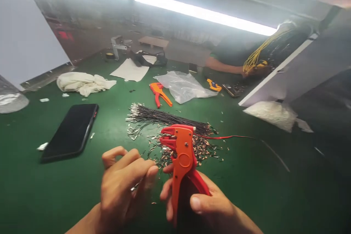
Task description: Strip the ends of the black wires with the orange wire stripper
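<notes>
The black wire bundle (pixel 170 116) lies ahead of both hands, long axis running left to right. On its near side, the right hand (pixel 216 203), nearer its right end, grips 1 orange-red wire stripper (pixel 184 153), head towards the bundle. The left hand (pixel 123 179), nearer its left end, seemingly pinches 1 mostly hidden thin wire (pixel 133 189). Beneath is a green counter (pixel 260 175); beyond the bundle, 1 strip light (pixel 192 7).

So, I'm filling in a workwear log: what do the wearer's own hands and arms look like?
The left hand and right hand are both ungloved, with no ring showing. No sleeve, watch or bracelet shows on the visible forearms either. Some fingers are partly hidden.
</notes>
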Action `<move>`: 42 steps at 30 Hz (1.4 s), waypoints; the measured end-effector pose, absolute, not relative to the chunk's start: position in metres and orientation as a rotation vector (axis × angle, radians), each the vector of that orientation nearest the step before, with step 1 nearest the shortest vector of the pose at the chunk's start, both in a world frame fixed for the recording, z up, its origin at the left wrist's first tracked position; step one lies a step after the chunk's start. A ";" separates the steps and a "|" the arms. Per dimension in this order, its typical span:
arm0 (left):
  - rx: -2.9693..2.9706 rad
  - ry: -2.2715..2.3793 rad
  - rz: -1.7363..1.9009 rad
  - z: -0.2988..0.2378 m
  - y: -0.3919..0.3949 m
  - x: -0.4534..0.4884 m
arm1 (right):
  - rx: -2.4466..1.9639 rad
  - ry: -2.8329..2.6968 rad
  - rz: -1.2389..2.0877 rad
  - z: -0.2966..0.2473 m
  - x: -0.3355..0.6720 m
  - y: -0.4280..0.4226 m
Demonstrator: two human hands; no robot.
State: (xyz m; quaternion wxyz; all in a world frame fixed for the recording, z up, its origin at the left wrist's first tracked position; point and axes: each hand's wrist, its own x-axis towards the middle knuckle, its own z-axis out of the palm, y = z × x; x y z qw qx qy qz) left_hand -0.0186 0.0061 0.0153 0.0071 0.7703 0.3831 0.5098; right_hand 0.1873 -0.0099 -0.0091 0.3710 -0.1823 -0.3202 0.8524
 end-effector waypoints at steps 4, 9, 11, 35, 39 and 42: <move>2.414 1.222 1.566 0.015 0.004 -0.015 | -0.401 -0.881 2.203 -0.011 0.190 -0.010; 2.351 1.275 1.638 0.018 0.002 -0.010 | -0.452 -0.890 2.199 -0.016 0.192 -0.010; 2.330 1.278 1.673 0.018 0.001 -0.010 | -0.500 -0.887 2.212 -0.014 0.192 -0.011; 2.255 1.261 1.760 0.016 -0.006 0.000 | -0.567 -0.849 2.295 -0.005 0.183 -0.017; 2.193 1.290 1.844 0.013 -0.008 0.006 | -0.558 -0.923 2.306 -0.004 0.183 -0.013; 2.272 1.316 1.794 0.010 -0.009 0.008 | -0.500 -0.986 2.262 -0.008 0.181 -0.011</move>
